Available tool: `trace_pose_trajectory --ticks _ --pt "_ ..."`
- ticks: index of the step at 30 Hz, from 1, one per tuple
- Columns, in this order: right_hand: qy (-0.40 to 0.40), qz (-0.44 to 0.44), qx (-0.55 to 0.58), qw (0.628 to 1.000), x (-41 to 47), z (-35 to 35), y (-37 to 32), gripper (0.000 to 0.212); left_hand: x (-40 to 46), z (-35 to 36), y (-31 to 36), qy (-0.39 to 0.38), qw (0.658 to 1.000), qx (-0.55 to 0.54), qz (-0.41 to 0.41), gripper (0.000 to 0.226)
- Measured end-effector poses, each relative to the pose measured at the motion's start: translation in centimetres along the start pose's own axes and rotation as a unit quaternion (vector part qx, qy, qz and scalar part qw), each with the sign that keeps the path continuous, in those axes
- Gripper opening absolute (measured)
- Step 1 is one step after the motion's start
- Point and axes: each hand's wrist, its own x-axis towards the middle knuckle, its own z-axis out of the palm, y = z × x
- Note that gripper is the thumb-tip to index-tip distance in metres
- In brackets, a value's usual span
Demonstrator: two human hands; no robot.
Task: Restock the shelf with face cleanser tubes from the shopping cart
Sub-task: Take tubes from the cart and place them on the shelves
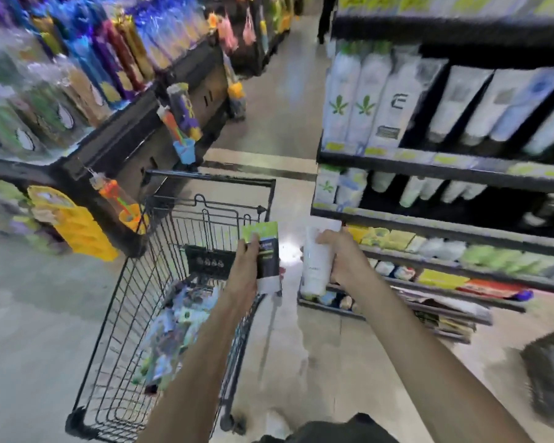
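A: Currently, what does each hand hold?

B: The left hand (248, 266) grips a green-topped, dark-bodied tube (264, 255) above the right rim of the shopping cart (135, 282). The right hand (344, 260) has its fingers wrapped round a white tube (314, 260), near the shelf (445, 233) end.

A: Label text?

B: Blurred; not legible on either tube. Shelved white tubes (349, 100) carry a green leaf mark; one box (394, 103) shows a dark "E"-like mark.

A: Remaining stock?

B: More packs (173, 330) lie in the cart.
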Motion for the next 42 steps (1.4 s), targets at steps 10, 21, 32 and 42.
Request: trace_pose_trajectory --ticks 10,21,32,42 --pt "0.058 -0.067 0.037 0.995 -6.0 -14.6 -3.9 0.031 -1.4 13.6 -5.1 -0.137 0.983 0.122 0.002 0.070" --pt "0.072 -0.094 0.045 0.992 -11.4 -26.1 -7.9 0.027 -5.7 25.8 -8.6 -0.135 0.981 0.120 0.075 0.058" --pt "0.044 -0.129 0.011 0.991 -11.1 -32.3 -11.0 0.056 -4.7 33.1 -9.5 -0.170 0.973 0.133 0.075 0.057" --pt "0.095 -0.169 0.002 0.981 -8.2 -35.2 -14.2 0.054 -0.4 37.6 -9.8 -0.195 0.962 0.161 0.101 0.065"
